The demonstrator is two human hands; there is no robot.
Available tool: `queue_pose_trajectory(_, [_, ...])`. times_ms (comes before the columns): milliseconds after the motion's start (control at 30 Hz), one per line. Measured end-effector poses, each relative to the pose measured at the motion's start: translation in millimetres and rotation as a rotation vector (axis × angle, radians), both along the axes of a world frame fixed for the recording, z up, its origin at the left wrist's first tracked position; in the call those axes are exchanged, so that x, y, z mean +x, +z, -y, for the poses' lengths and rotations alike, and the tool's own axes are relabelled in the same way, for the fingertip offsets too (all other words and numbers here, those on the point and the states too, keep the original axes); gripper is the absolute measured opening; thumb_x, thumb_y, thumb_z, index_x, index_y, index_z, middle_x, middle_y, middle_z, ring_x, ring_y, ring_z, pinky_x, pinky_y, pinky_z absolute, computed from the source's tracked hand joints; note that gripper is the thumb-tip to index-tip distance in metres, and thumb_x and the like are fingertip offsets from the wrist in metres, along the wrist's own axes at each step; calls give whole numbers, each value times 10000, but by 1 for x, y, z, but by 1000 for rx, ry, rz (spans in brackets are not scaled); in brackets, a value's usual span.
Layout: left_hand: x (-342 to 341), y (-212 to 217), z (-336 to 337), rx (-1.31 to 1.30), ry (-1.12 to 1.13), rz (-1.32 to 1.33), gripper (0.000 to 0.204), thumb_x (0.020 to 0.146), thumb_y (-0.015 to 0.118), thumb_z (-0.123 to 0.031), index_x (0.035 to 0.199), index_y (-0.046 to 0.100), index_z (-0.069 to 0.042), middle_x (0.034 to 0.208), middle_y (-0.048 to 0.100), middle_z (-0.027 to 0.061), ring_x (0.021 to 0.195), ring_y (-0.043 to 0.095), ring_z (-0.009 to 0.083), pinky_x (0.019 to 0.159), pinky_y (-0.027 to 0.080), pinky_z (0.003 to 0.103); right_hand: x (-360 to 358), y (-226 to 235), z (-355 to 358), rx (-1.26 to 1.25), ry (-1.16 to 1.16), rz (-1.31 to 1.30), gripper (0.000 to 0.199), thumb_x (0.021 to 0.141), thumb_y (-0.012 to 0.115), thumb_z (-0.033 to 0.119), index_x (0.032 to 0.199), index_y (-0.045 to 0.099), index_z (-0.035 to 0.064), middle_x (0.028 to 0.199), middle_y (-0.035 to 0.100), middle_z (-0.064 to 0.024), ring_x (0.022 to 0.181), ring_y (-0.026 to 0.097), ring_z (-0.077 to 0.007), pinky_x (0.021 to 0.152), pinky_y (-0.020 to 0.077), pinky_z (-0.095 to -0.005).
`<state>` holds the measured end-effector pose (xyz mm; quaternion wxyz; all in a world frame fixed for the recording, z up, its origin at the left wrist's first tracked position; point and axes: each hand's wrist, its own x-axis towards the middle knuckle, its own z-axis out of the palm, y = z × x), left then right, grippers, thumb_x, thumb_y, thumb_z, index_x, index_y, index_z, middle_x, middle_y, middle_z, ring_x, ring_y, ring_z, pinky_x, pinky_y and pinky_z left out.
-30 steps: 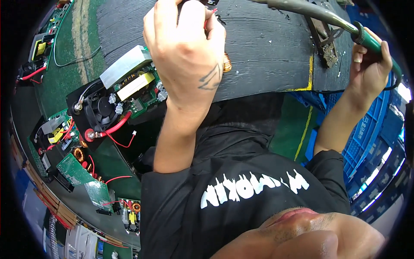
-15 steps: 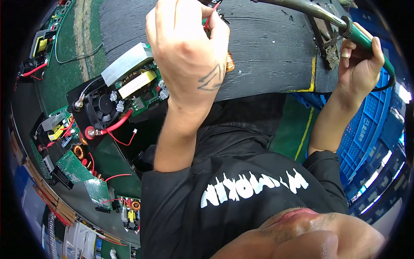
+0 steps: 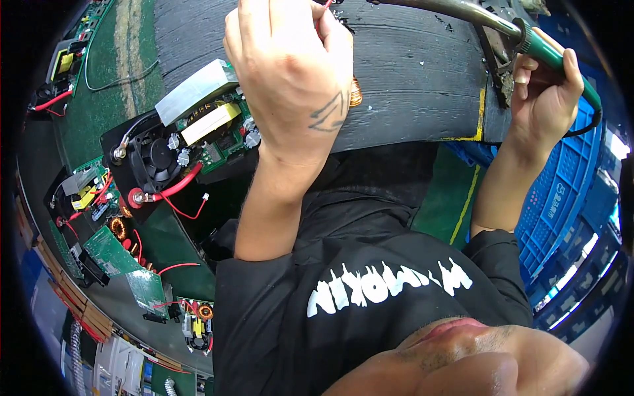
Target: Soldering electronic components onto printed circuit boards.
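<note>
In my right hand (image 3: 547,99) is a soldering iron (image 3: 472,12), held by its green handle with the fingers wrapped round it. Its metal shaft reaches left across the grey board top (image 3: 409,86), and its tip end lies at the upper edge of the view. My left hand (image 3: 290,72) pinches a thin red wire (image 3: 326,5) between thumb and finger, close to the iron's tip. Beneath that hand is a green circuit board (image 3: 228,155) with a silver heat sink (image 3: 197,91), a yellow transformer (image 3: 212,124) and a black fan (image 3: 157,158). A copper coil (image 3: 356,92) peeks out beside the wrist.
Several more circuit boards (image 3: 112,254) with red wires lie along the green bench at left. A thin loose wire (image 3: 112,92) curves at the upper left. Blue plastic crates (image 3: 561,198) stand at the right. The iron's black cord (image 3: 588,131) hangs behind my right hand.
The soldering iron and my right hand have shifted a little left, bringing the shaft's end nearer my left hand. My left hand keeps its pinch, almost unmoved.
</note>
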<state>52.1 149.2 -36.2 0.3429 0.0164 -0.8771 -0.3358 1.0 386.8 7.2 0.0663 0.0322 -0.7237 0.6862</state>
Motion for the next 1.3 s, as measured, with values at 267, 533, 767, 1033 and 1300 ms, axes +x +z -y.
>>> queue_pose_trajectory(267, [0, 0, 2, -23, 0, -1, 122, 641, 594, 68, 722, 514, 24, 935, 579, 209, 812, 550, 315, 743, 435, 376, 0, -5, 8, -13, -12, 33, 461, 917, 393, 328, 988, 629, -62, 620, 585, -105, 463, 512, -118, 383, 345, -169])
queue_pose_trajectory(533, [0, -1, 2, -41, 15, -6, 127, 636, 594, 74, 714, 511, 18, 920, 579, 195, 798, 550, 307, 725, 439, 375, 1, -6, 10, 30, -32, 30, 452, 920, 393, 323, 987, 629, -57, 625, 587, -98, 465, 512, -108, 385, 351, -166])
queue_pose_trajectory(767, [2, 1, 4, -76, 19, 0, 124, 640, 594, 66, 714, 510, 13, 914, 580, 191, 800, 550, 299, 726, 433, 374, -1, -17, 7, -116, 28, 45, 432, 910, 402, 293, 969, 620, -76, 615, 578, -102, 460, 508, -128, 383, 353, -174])
queue_pose_trajectory(1033, [2, 1, 4, -29, 18, 24, 130, 645, 600, 58, 700, 498, -1, 913, 576, 191, 776, 538, 290, 731, 419, 378, 18, -38, 11, -292, -27, 104, 421, 880, 417, 285, 966, 602, -83, 661, 560, -116, 497, 488, -157, 372, 341, -200])
queue_pose_trajectory(1300, [4, 0, 8, -85, 35, 23, 130, 641, 596, 54, 703, 497, -3, 918, 577, 188, 796, 539, 296, 751, 416, 383, 38, -60, 26, -424, -148, 199, 427, 884, 402, 317, 950, 610, -50, 630, 531, -88, 496, 470, -154, 358, 327, -205])
